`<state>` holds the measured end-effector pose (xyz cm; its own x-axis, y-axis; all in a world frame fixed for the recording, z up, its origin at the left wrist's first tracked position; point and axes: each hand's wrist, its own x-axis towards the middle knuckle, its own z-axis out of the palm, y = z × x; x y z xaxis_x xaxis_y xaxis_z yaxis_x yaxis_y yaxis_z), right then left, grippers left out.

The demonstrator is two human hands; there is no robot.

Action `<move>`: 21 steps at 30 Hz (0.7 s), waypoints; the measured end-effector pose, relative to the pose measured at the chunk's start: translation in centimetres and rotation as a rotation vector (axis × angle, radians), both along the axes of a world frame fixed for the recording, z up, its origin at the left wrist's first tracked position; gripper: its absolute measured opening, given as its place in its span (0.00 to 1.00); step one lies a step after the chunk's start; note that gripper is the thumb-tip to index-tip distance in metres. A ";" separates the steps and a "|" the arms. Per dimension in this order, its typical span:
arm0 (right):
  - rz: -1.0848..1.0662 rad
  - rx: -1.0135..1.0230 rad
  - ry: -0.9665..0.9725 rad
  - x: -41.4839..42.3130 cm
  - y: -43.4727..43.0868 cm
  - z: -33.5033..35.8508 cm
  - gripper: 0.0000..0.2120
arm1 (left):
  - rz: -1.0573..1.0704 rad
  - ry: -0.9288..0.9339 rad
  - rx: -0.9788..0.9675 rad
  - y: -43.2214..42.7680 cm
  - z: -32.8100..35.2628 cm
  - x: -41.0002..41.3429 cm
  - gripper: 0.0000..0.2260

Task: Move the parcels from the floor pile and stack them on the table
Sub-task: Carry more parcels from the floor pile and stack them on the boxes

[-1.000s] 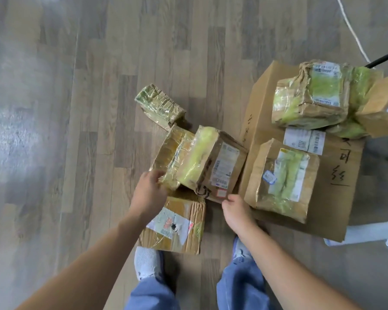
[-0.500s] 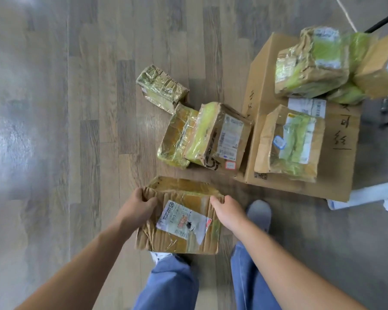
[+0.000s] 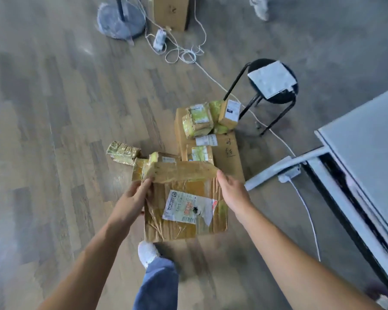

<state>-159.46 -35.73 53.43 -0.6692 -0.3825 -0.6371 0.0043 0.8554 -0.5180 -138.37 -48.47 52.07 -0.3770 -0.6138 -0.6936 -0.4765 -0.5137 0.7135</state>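
I hold a crumpled brown cardboard parcel (image 3: 184, 222) with a white label above the floor, between both hands. My left hand (image 3: 132, 200) grips its left edge, thumb on top. My right hand (image 3: 233, 193) holds its right edge. Beyond it the floor pile remains: a small taped parcel (image 3: 123, 152), a yellow-taped parcel (image 3: 143, 166) partly hidden by the held one, and more parcels (image 3: 199, 118) on a large flat box (image 3: 229, 159). The white table (image 3: 367, 139) stands at the right.
A black stool (image 3: 271, 86) stands behind the pile. White cables (image 3: 305, 204) run across the wooden floor to a power strip (image 3: 289, 175) by the table leg. A fan base (image 3: 121, 21) and another carton (image 3: 170, 12) are far back. My foot (image 3: 147, 253) is below the parcel.
I have lifted the labelled parcel off the floor and risen, so the pile now looks smaller and farther. The table, stool and cables have come into view.
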 end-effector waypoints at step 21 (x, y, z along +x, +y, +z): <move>-0.544 -0.718 0.509 -6.2 39.9 34.5 0.07 | -0.334 0.727 -0.468 31.6 34.3 -13.7 0.16</move>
